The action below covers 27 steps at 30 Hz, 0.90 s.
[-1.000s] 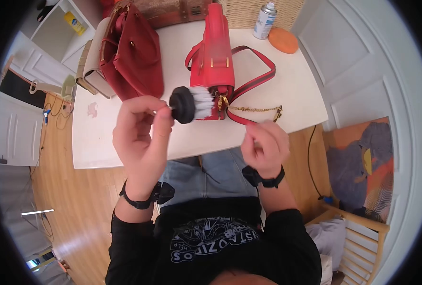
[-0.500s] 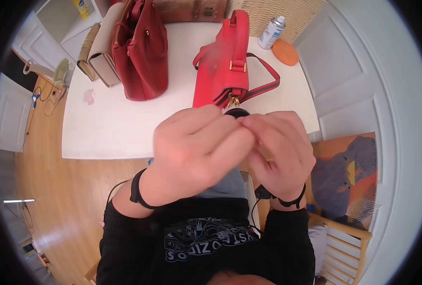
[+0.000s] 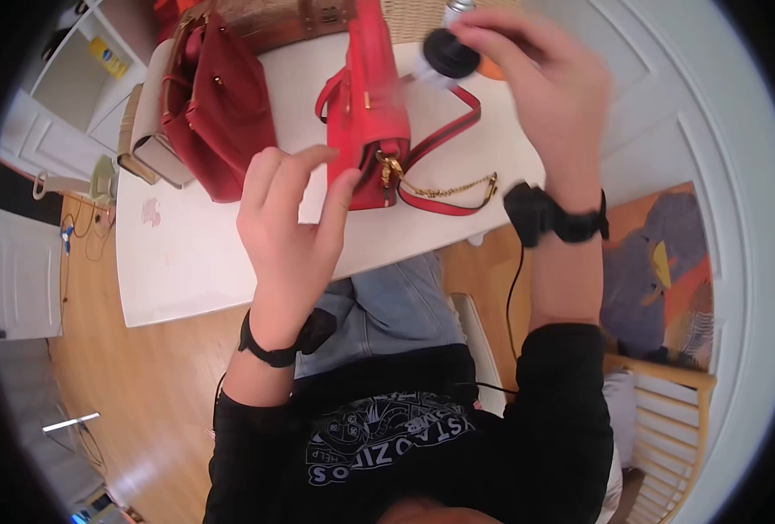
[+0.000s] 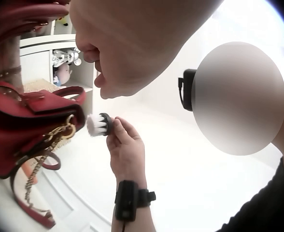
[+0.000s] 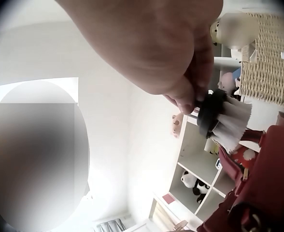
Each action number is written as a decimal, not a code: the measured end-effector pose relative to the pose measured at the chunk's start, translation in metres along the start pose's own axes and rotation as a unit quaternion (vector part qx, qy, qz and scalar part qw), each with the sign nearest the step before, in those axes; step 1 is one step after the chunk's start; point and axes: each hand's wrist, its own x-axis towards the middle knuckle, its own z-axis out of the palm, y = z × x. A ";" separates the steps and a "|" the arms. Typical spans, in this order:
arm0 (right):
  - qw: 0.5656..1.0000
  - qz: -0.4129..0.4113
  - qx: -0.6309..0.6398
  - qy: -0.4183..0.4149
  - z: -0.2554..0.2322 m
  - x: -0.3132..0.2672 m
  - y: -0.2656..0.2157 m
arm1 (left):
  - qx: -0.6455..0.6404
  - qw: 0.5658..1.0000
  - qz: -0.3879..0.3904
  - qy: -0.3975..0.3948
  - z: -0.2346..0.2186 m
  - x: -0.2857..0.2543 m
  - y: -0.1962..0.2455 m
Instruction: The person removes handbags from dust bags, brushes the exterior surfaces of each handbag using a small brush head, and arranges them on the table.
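In the head view my right hand (image 3: 562, 96) is raised over the table's far right side, its thumb and fingers pinching a round scrub brush (image 3: 450, 54). The brush has a black base and white bristles; in the right wrist view the bristles (image 5: 234, 125) point toward the red bag. My left hand (image 3: 291, 227) hovers left of the red handbag's near end, thumb and forefinger apart, holding nothing. That bright red handbag (image 3: 378, 122) stands on the white table (image 3: 204, 271), its strap (image 3: 444, 131) and gold chain (image 3: 448, 189) trailing to the right.
A darker red handbag (image 3: 221, 113) stands at the left beside a cream bag (image 3: 153, 140). Behind are a brown case (image 3: 291, 26) and a wicker basket (image 3: 413, 19). A spray can (image 3: 459, 7) and an orange pad (image 3: 490, 69) are partly hidden by the brush and right hand.
The brush went from my left hand to my right after both hands met in front of the bag. The right hand has since moved up and right with it; the left has drawn back.
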 end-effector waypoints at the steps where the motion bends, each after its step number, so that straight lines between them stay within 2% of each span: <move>1: 1.000 0.005 -0.001 0.007 0.001 0.002 0.001 | 0.002 1.000 -0.006 0.009 0.007 0.001 -0.004; 3: 0.991 -0.092 -0.078 -0.058 0.006 0.009 0.001 | 0.014 1.000 0.009 0.007 0.014 0.002 -0.006; 4: 0.990 -0.120 -0.059 -0.047 0.012 0.011 0.007 | 0.012 1.000 0.011 0.019 0.017 0.003 -0.005; 8: 0.992 -0.118 -0.036 -0.031 0.006 0.009 0.007 | 0.006 0.998 0.038 0.048 0.031 0.009 0.002; 11: 0.984 -0.155 -0.072 -0.048 -0.001 0.006 0.013 | 0.023 0.998 0.039 0.049 0.038 0.007 -0.002; 14: 0.990 -0.116 -0.043 -0.061 -0.011 -0.001 0.018 | 0.021 0.998 0.036 0.053 0.039 0.008 -0.002; 16: 0.994 -0.006 -0.066 -0.086 -0.021 -0.008 0.004 | 0.023 0.998 0.043 0.049 0.038 0.009 -0.004; 17: 0.994 -0.006 -0.067 -0.087 -0.022 -0.008 0.006 | 0.021 0.997 0.053 0.045 0.038 0.009 -0.005; 19: 0.995 0.074 -0.037 -0.060 -0.023 -0.005 0.016 | 0.019 0.997 0.057 0.045 0.038 0.011 -0.006; 20: 0.995 0.073 -0.037 -0.059 -0.021 -0.002 0.018 | 0.020 0.997 0.059 0.043 0.038 0.012 -0.006; 22: 0.997 0.071 0.038 0.016 -0.012 0.002 0.022 | 0.013 0.997 0.064 0.046 0.042 0.016 -0.009; 26: 0.998 0.053 0.015 -0.032 0.001 0.005 0.039 | 0.001 0.996 0.055 0.065 0.049 0.023 -0.025; 27: 0.995 0.079 -0.009 -0.051 0.001 0.005 0.042 | 0.005 0.996 0.054 0.074 0.049 0.024 -0.027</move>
